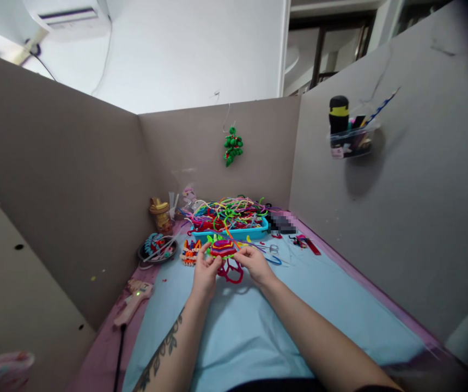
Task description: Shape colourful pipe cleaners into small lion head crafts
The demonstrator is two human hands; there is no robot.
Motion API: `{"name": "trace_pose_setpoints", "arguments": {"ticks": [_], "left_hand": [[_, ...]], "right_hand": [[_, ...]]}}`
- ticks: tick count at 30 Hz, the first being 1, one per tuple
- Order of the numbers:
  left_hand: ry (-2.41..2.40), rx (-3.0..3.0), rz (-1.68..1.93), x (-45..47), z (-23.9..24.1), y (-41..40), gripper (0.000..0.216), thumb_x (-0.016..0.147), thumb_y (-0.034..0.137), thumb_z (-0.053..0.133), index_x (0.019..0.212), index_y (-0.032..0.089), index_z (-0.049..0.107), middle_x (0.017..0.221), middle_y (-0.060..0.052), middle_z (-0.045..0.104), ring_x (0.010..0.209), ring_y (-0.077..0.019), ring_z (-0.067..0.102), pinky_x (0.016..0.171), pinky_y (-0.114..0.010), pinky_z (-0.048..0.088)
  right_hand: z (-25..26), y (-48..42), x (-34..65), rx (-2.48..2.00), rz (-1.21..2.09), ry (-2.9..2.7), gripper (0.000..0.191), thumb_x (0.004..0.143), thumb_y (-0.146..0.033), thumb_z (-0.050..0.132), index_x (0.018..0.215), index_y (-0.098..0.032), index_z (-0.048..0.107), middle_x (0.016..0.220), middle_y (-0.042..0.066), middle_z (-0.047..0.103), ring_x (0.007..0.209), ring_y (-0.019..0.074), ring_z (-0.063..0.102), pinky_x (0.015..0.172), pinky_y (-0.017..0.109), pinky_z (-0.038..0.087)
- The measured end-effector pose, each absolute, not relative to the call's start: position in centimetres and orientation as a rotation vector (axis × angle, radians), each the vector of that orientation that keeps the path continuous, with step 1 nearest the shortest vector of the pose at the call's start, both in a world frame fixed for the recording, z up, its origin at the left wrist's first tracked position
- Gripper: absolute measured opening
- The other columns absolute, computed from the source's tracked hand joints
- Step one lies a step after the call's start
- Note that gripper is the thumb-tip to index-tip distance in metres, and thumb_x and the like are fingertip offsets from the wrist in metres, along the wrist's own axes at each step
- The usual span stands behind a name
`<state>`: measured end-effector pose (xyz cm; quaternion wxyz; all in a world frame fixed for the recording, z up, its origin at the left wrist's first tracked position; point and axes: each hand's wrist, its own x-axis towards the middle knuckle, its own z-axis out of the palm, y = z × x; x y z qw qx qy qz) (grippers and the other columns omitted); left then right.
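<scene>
Between my two hands, above the light blue cloth point(299, 305), is a striped pipe-cleaner piece point(223, 249) in red, orange and purple, with green bits along its edge. My left hand point(207, 269) pinches its left side. At the right edge, my right hand point(254, 264) has thumb and fingers closed on it. Dark pink pipe-cleaner loops point(232, 272) hang below the piece. Just left of my left hand stands an orange, white and purple pipe-cleaner piece point(189, 253).
Behind my hands a blue tray point(242, 234) overflows with coloured pipe cleaners. Scissors point(273, 249) lie to the right. On the left are a dark bowl point(168, 253), a brown cup point(161, 216) and a pink glue gun point(135, 305) with a cord. Grey partitions point(217, 179) surround the table.
</scene>
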<state>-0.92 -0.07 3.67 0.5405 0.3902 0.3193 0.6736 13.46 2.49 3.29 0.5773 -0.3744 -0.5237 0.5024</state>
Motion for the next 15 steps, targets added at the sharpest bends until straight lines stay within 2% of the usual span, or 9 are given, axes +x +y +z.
{"name": "trace_pose_setpoints", "arguments": {"ticks": [8,12,15], "left_hand": [[0.88,0.982,1.622,-0.85,3.86,-0.23,0.068,0.06,0.031,0.074,0.118,0.02,0.04,0.065,0.004,0.061,0.052,-0.008,0.056,0.06,-0.022,0.044],[0.938,0.971,1.616,-0.86,3.75,-0.18,0.066,0.062,0.034,0.073,0.117,0.02,0.041,0.059,0.007,0.055,0.052,-0.0085,0.055,0.055,-0.02,0.04],[0.894,0.979,1.594,-0.9,3.6,-0.05,0.062,0.061,0.033,0.074,0.113,0.019,0.043,0.059,0.007,0.054,0.052,-0.0078,0.054,0.054,-0.019,0.038]], "right_hand": [[3.25,2.35,13.05,-0.846,1.124,-1.193,0.029,0.059,-0.04,0.071,0.059,-0.017,0.053,0.057,0.0,0.061,0.055,0.0131,0.053,0.054,0.025,0.038],[2.9,2.54,12.92,-0.844,1.113,-1.234,0.026,0.062,-0.038,0.069,0.06,-0.017,0.055,0.06,0.001,0.063,0.055,0.0122,0.052,0.051,0.023,0.037],[2.25,2.95,12.91,-0.832,1.092,-1.223,0.025,0.064,-0.037,0.069,0.062,-0.018,0.054,0.055,-0.002,0.059,0.05,0.0103,0.048,0.049,0.022,0.034]]}}
